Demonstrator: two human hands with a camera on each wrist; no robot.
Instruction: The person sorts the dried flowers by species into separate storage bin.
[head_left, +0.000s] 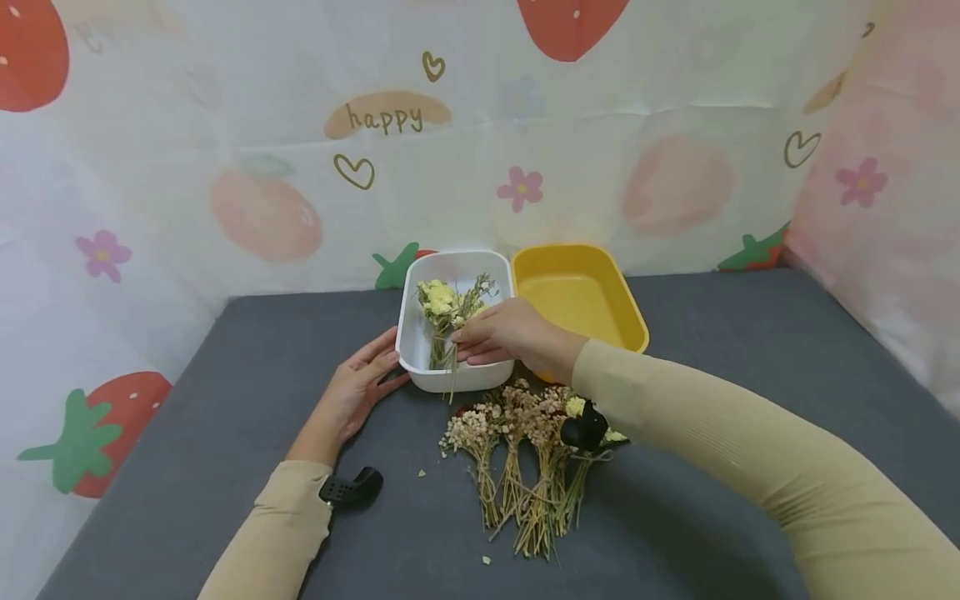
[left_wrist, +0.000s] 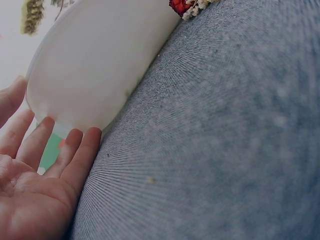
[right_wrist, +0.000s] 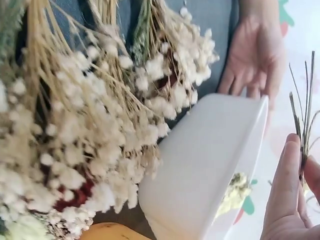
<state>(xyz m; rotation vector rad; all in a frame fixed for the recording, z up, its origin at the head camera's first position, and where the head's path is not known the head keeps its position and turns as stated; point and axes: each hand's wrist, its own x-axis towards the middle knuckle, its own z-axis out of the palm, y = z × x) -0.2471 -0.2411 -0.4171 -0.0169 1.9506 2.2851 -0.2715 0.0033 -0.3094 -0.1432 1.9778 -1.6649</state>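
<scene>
My right hand (head_left: 517,333) pinches the thin stems (right_wrist: 305,117) of a small dried-flower bunch between thumb and fingers, above the white tub (head_left: 457,382). Its greyish-green sprigs (head_left: 478,290) lean over the inside of the tub. Another dried bunch with pale yellow blooms (head_left: 438,297) lies in the tub at the left. My left hand (head_left: 352,396) rests its extended fingertips against the tub's left side; in the left wrist view the fingers (left_wrist: 82,155) are spread along the white wall. The blooms of the held bunch are partly hidden by my right hand.
A yellow tub (head_left: 577,292) stands right of the white one. Several tied dried-flower bunches (head_left: 517,450) lie on the grey cloth (head_left: 247,375) in front of the tubs, some under my right wrist. Small petal bits (head_left: 487,560) are scattered nearby. A printed curtain (head_left: 465,192) hangs behind.
</scene>
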